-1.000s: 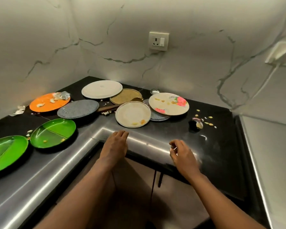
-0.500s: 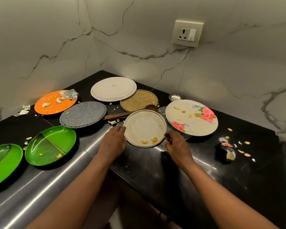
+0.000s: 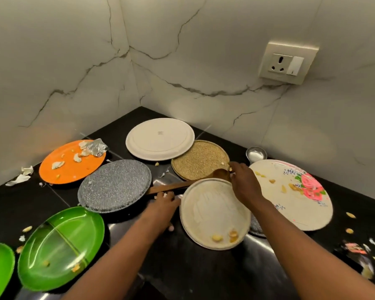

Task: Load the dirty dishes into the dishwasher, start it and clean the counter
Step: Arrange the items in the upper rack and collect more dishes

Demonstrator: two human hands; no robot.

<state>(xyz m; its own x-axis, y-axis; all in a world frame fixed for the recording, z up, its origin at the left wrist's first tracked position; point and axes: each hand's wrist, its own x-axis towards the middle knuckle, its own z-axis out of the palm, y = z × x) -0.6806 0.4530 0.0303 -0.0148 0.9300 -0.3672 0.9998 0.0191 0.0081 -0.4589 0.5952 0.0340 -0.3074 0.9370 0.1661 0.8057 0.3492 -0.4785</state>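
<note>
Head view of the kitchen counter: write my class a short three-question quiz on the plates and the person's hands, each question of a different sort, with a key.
1. True or false: the orange plate holds crumpled foil.
2. Which plate does the wooden spoon lie beside? A) grey speckled plate B) red plate C) black plate
3. Fill in: the right hand reaches over the far edge of the ___ plate, while the left hand is at its left edge.

Key: 1 true; 2 A; 3 cream

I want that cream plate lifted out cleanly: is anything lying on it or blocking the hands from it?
Mostly clear. Both the left hand and the right hand already reach the cream plate rim. The wooden spoon lies just beyond its far edge; whether it overlaps is unclear.
</note>
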